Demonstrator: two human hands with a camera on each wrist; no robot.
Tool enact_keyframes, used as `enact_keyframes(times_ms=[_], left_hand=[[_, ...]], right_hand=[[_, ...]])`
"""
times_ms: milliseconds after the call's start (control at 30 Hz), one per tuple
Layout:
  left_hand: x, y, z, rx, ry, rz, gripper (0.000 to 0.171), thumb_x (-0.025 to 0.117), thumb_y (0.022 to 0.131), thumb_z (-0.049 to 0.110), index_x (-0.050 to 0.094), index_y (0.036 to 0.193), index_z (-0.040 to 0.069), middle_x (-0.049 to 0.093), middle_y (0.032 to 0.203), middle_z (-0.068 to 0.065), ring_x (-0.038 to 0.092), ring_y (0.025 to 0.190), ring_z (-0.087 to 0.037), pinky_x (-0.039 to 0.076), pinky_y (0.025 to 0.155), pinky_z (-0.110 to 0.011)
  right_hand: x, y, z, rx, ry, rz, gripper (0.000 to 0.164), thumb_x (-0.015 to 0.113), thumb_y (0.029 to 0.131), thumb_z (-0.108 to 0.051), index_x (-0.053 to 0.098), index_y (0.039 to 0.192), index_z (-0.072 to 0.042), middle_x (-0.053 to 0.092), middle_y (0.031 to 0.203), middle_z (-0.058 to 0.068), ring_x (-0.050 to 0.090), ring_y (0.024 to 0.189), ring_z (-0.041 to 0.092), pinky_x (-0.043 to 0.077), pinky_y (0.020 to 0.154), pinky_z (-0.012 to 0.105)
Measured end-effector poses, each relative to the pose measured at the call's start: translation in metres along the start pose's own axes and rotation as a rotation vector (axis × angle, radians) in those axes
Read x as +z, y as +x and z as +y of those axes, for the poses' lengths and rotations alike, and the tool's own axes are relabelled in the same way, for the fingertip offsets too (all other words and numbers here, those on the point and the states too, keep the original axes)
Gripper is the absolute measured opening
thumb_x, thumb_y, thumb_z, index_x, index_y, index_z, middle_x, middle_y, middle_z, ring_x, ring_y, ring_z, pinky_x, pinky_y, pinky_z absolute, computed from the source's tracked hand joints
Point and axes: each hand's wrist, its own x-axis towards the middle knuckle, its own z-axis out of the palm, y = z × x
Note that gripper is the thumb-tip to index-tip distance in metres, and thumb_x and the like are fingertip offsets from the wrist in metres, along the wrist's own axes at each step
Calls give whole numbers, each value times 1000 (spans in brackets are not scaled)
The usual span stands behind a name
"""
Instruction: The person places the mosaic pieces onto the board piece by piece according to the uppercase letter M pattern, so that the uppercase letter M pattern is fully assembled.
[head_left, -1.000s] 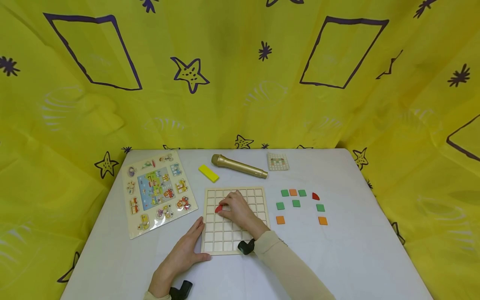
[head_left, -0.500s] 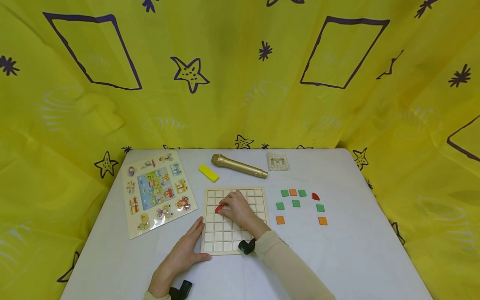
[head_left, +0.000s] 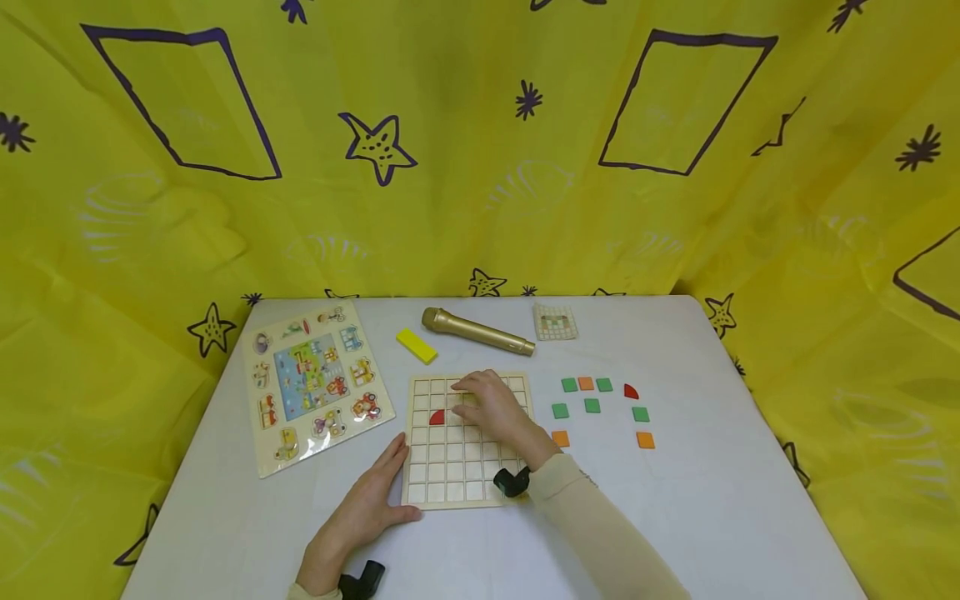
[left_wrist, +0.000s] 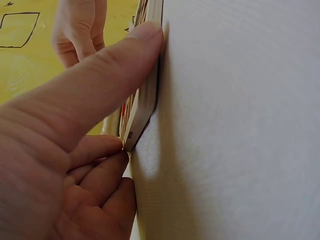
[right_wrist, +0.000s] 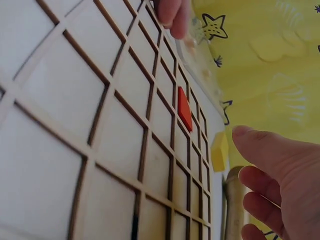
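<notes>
A wooden grid board [head_left: 417,492] lies on the table in the head view. One red quarter-round piece [head_left: 437,417] sits in a cell toward its upper left; in the right wrist view the red piece [right_wrist: 184,109] looks slightly raised or tilted. My left hand [head_left: 365,503] rests at the board's near left corner, thumb [left_wrist: 115,75] against the near edge and fingers touching the left side. Over the board's upper middle hovers my right hand [head_left: 495,410], thumb and fingers apart with nothing between them, just right of the red piece.
Several green tiles [head_left: 592,406] and orange tiles [head_left: 646,440] lie right of the board, with another red piece [head_left: 631,391]. Behind are a yellow block [head_left: 417,346], a gold microphone [head_left: 480,332] and a pattern card [head_left: 555,322]. A picture puzzle [head_left: 315,383] lies at left.
My right hand has let go of the red piece and moved right and slightly up, its fingers spreading. The red piece stays in its cell. My left hand has not moved.
</notes>
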Motion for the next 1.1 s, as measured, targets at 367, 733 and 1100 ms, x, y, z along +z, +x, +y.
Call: enact_keyframes(times_ms=[367,733,1100], left_hand=[[0,-1,1,-8,-29,-7,101,90,67,19,35,146,-8,19,160,-11,22,143,-30,29,112,-48],[0,-1,1,-2,-16,-3,100,90,67,19,35,146,-9,19,160,-11,23,143,-30,30,111,-47],[0,-1,0,-1,-5,-10,101,90,68,21,35,147,-8,19,160,-11,23,143,-31,29,112,-47]], right_hand=[[-30,-9,22,38,85,61,38,75,88,-19,67,123,-5,64,121,3,60,93,22,52,76,35],[-71,-28,56,44,92,178,36,78,85,-17,69,118,-4,67,115,6,55,76,21,44,59,30],[-101,-53,94,130,38,223,41,80,83,-14,67,119,1,67,113,9,54,78,20,44,58,30]])
